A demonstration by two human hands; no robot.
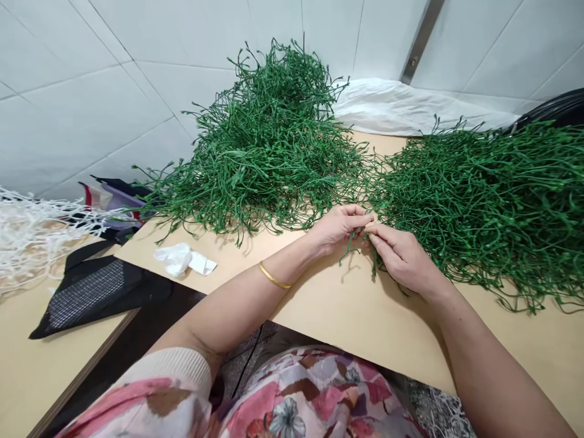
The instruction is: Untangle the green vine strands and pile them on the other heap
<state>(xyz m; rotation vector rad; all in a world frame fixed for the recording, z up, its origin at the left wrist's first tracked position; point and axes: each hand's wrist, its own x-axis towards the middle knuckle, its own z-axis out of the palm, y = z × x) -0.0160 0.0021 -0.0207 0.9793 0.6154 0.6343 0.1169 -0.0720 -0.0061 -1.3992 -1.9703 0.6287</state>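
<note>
My left hand (340, 228) and my right hand (404, 255) meet above the table, fingertips pinched close together. Thin green artificial plant stems (350, 249) hang below the fingers, and both hands are closed on them. Exactly where the stems join is hidden by the fingertips. Behind my left hand rises a tall tangled heap of green artificial stems (269, 146). To the right of my right hand spreads another heap of the same green stems (493, 201), its strands lying close to the knuckles.
Crumpled white tissue (180, 260) lies near the tan table's (314, 304) front edge. At left, a black mesh pouch (91, 295) and white stringy strands (41, 237) rest on another surface. White cloth or plastic (410, 106) lines the tiled wall (191, 36). Black coiled cable-like loops (556, 109) stand at far right.
</note>
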